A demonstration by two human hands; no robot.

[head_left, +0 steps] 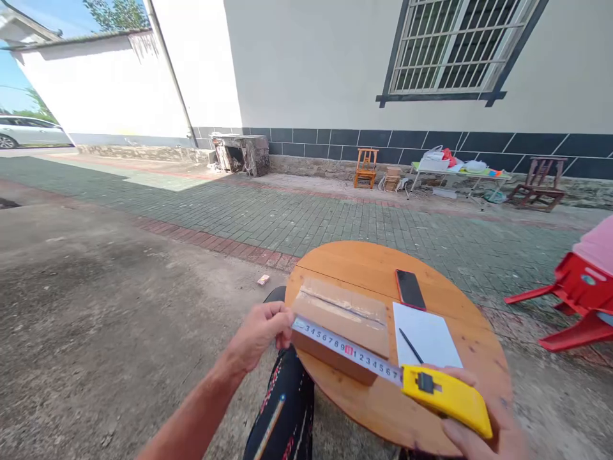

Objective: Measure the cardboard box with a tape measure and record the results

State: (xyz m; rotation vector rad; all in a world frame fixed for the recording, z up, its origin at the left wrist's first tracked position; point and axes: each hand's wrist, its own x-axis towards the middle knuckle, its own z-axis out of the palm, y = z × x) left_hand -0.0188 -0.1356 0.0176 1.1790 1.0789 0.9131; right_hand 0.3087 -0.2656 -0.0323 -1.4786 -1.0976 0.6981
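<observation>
A yellow tape measure (445, 397) rests in my right hand (479, 415), its fingers wrapped round the case. From the case the white blade (348, 350) runs out to the left along the near top edge of a cardboard box (342, 313). My left hand (268, 322) pinches the blade's free end at the box's left corner. Brown box, taped along its top seam, lying flat on a round wooden table (364, 254). Right of it lie a white sheet of paper (431, 332) and a black pen (410, 345) on the paper.
A phone (410, 289) with a red edge lies behind the paper. At the right stands a red plastic seat (582, 287) with something pink on it. Near the wall are a small wooden chair (366, 167) and a laden folding table (460, 169). My knee is under the table's left edge.
</observation>
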